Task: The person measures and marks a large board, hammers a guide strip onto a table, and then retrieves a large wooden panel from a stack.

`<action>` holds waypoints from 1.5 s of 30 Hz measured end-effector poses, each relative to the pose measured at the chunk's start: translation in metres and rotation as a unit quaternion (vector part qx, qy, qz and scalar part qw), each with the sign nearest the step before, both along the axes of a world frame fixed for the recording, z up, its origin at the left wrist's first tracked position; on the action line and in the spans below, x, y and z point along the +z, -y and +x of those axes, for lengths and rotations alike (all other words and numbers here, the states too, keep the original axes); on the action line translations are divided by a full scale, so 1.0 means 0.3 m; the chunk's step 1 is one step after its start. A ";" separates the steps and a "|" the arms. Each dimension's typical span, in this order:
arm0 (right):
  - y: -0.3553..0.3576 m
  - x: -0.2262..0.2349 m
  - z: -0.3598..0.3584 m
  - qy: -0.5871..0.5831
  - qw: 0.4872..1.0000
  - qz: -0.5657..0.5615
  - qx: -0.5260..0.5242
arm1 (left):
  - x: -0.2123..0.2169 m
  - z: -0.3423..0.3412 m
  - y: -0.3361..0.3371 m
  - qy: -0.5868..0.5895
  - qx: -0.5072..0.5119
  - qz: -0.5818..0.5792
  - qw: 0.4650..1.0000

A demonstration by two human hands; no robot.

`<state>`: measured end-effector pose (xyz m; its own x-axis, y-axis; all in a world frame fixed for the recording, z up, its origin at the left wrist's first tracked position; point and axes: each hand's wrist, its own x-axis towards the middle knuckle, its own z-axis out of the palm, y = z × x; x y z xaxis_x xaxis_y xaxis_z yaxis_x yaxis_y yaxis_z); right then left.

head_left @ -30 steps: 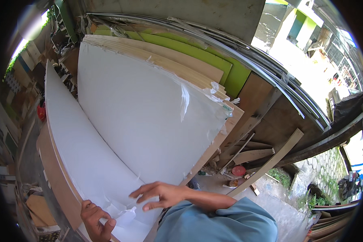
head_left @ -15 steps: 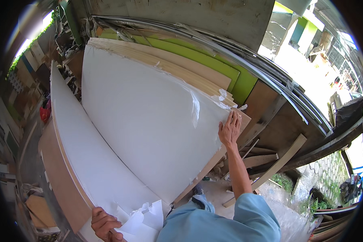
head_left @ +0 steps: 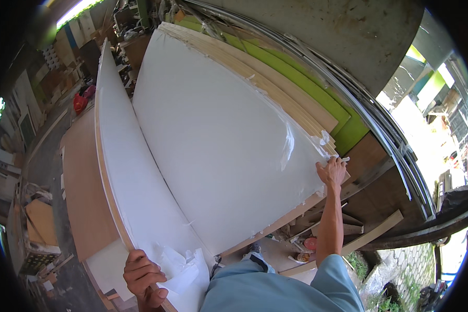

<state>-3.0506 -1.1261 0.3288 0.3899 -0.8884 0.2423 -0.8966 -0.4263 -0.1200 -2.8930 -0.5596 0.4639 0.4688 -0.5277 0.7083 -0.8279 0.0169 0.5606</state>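
My left hand [head_left: 144, 278] is closed round the near edge of a white-faced plywood board [head_left: 135, 192] that tilts out to the left. Torn white film [head_left: 184, 270] bunches on this board beside my hand. Behind it, a second white-faced board [head_left: 218, 140] leans on a stack of boards, and a narrow gap parts the two toward the top. At the upper right corner of the second board, my right hand [head_left: 332, 172] hooks its fingers over the edge, thumb on the white face. Loose shreds of film [head_left: 322, 140] hang along that edge.
Green boards [head_left: 296, 91] and long metal profiles [head_left: 343, 88] lean behind the stack. At the right, a wooden strip [head_left: 374, 231] slants over the ground near a stone-paved strip [head_left: 418, 260]. A brown board [head_left: 86, 187] lies at the left, past the tilted board.
The view has swung left, so the boards sit farther right in it. My left hand still holds the tilted board; the fingers of my right hand are more bent over the corner.
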 end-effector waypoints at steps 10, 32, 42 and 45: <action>-0.105 0.095 -0.032 0.125 0.984 0.097 0.076 | -0.009 0.013 -0.053 -0.007 -0.015 -0.016 1.000; -1.099 0.392 0.045 0.394 0.451 0.621 0.505 | 0.056 -0.019 0.030 -0.016 0.036 -0.009 0.999; -1.242 0.284 0.152 0.342 0.235 0.700 0.581 | 0.167 -0.062 0.060 0.030 -0.051 0.252 0.966; -1.104 0.173 0.188 0.326 0.334 0.609 0.642 | 0.136 -0.032 0.029 0.064 -0.076 0.226 0.969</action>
